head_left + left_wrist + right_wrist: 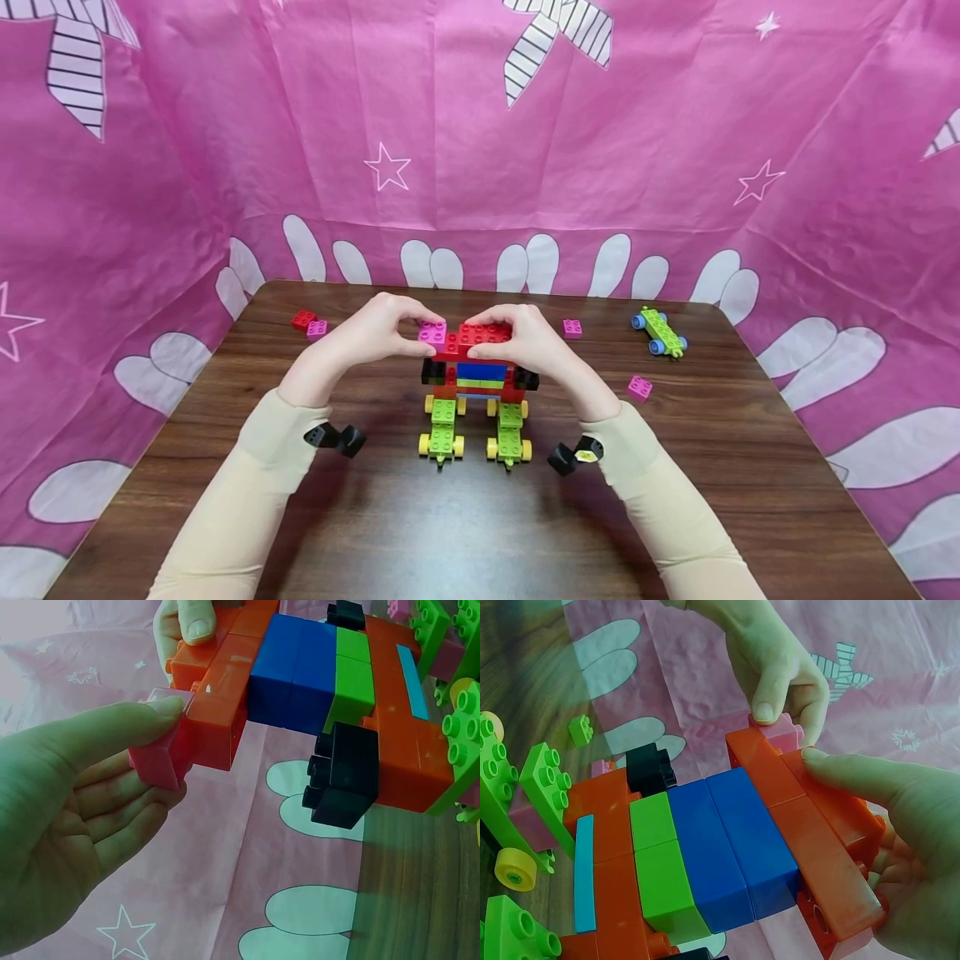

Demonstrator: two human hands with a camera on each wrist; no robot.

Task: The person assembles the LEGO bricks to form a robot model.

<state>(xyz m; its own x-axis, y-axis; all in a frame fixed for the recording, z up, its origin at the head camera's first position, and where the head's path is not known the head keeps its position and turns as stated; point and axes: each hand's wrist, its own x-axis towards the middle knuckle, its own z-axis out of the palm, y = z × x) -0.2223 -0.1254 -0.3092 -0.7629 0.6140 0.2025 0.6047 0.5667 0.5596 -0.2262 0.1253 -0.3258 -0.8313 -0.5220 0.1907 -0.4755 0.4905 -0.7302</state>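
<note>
A figure of toy building bricks stands mid-table on two lime-green wheeled bases (443, 427) with yellow wheels. Its trunk has blue bricks (291, 671) and lime bricks (667, 881) between red layers, with a black brick (343, 776) jutting out at either side. Between thumb and fingers, my left hand (377, 335) pinches a pink brick (432, 335) at the left end of the top red row; whether its studs are fully seated I cannot tell. My right hand (534, 343) grips a red brick (483, 335) on top, thumb on the near side.
Toward the back left lie a red brick (303, 320) and a pink brick (317, 331). Right of the figure are two loose pink bricks, one at the back (572, 328) and one nearer (640, 388). A lime wheeled base (660, 332) with blue wheels sits at the back right.
</note>
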